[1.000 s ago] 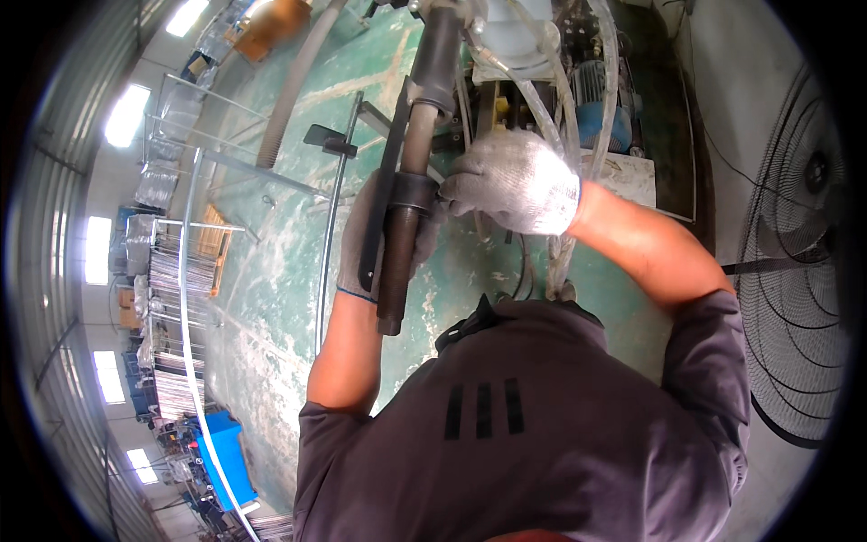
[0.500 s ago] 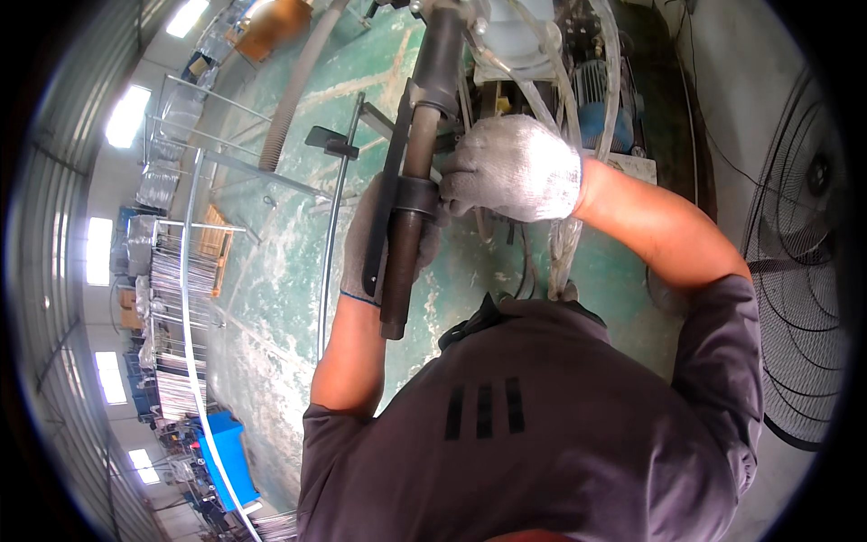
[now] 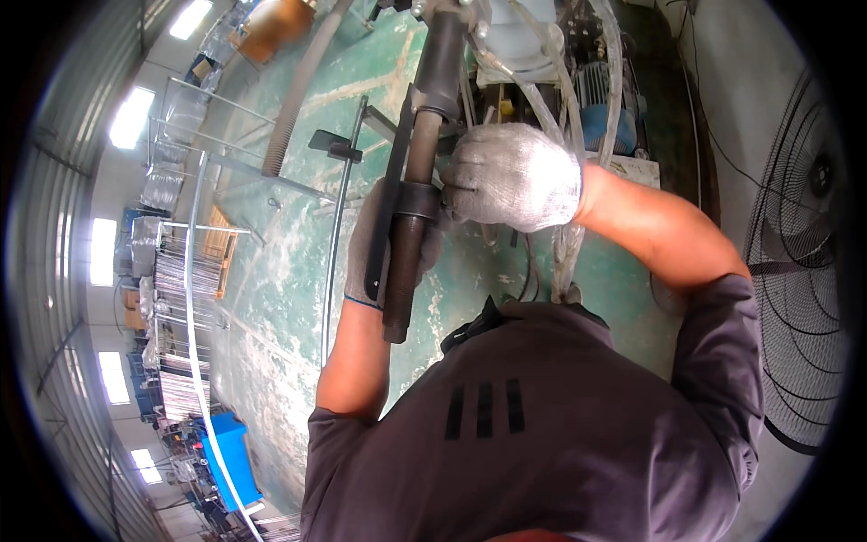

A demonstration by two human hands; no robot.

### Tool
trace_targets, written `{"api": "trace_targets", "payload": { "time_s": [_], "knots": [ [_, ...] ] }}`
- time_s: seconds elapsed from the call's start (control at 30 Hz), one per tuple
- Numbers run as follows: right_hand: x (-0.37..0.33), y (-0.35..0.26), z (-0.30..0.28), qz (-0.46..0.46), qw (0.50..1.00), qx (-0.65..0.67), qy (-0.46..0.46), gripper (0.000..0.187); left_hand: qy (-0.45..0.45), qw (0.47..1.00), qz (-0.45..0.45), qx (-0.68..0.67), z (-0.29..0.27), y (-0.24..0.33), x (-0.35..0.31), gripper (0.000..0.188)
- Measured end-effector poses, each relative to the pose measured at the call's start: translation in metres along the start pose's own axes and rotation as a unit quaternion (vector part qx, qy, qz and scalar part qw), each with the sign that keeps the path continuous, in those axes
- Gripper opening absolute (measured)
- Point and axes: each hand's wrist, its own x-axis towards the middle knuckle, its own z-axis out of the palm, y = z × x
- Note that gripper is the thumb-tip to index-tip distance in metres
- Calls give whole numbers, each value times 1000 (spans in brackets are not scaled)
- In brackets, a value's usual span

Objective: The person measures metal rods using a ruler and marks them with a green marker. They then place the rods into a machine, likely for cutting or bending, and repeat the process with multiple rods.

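A dark metal shaft [image 3: 405, 280] reaches toward me from a thicker black cylinder [image 3: 440, 68] on the machine. Around the shaft sits a black collar [image 3: 417, 200], and a flat black bar [image 3: 386, 217] runs along its left side. My left hand [image 3: 364, 248], in a whitish knit glove, wraps the shaft from beneath, partly hidden by the shaft and bar. My right hand [image 3: 517, 176], gloved alike, is closed at the collar's right side with its fingers curled. Whatever its fingertips grip there is hidden.
Left of the shaft, a thin metal rod [image 3: 341, 203] carries a black clamp [image 3: 334, 144]. Clear hoses [image 3: 569, 99] hang beyond my right hand near a blue motor [image 3: 603, 126]. A large caged fan [image 3: 795, 271] stands at right. A rail [image 3: 191, 316] curves along the left.
The view has shifted slightly, moving the scene a little right and down. Both hands keep their places at the shaft and collar; the right hand's fingers have turned very slightly.
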Motion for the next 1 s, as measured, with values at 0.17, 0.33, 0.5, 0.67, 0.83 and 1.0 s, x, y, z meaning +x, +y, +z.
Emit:
{"api": "trace_targets", "payload": {
  "time_s": [0.17,0.33,0.5,0.67,0.83,1.0],
  "knots": [
    [2,7,-4,-53,998,-13,-17,27,-58,998,-8,-4,-7,0,2,46],
    [-6,-3,8,59,997,52,-15,34,-53,949,167,264,-8,-6,4,49],
    [-22,14,12,121,987,102,22,35,4,999,-52,7,6,7,-3,55],
    [-35,17,30,157,982,75,77,32,-46,998,-37,-39,-7,2,2,61],
    [-38,8,40,189,973,73,108,26,-23,999,-39,-20,2,2,2,56],
    [-37,0,45,211,965,65,138,25,-58,998,-21,-16,-6,1,4,60]
  ]
}}
